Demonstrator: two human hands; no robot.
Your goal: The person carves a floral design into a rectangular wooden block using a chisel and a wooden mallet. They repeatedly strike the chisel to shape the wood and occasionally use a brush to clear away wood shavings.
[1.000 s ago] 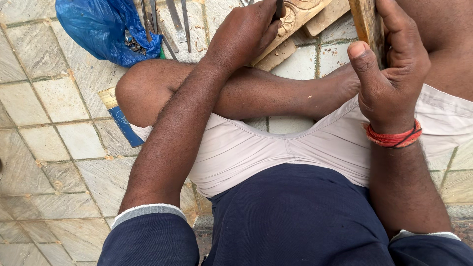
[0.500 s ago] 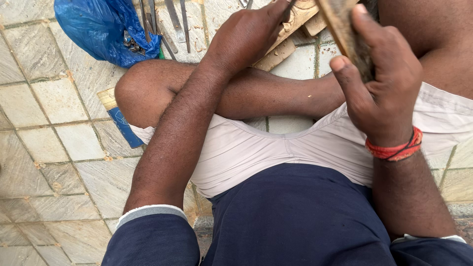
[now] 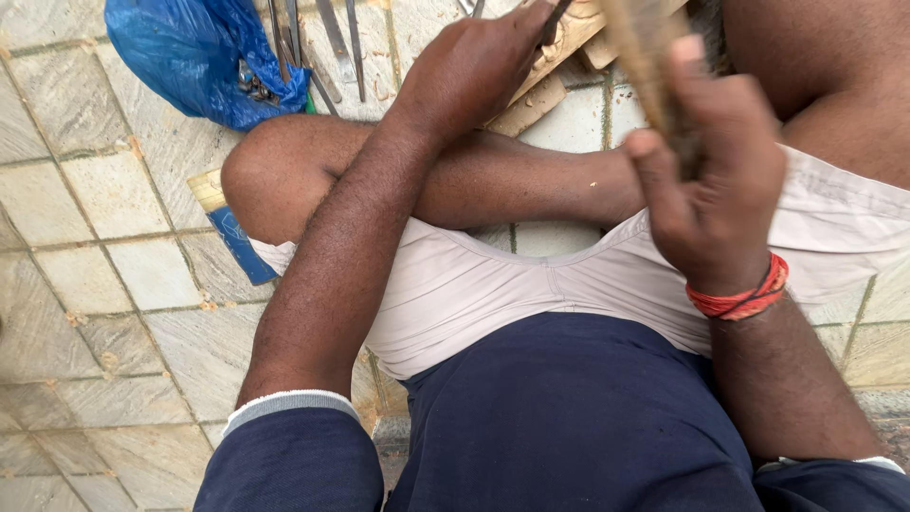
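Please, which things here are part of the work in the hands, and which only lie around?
In use:
- left hand on a dark tool
- carved wood piece
- right hand gripping a blurred wooden mallet

Lying about:
- blue plastic bag
- metal tools on the tiles
- blue packet

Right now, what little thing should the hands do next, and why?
Probably bring the wooden mallet down onto the chisel. The right hand holds the mallet raised and blurred above the work, while the left hand grips the chisel with its tip against the carved wooden piece on the tiled floor. Nothing lies between them.
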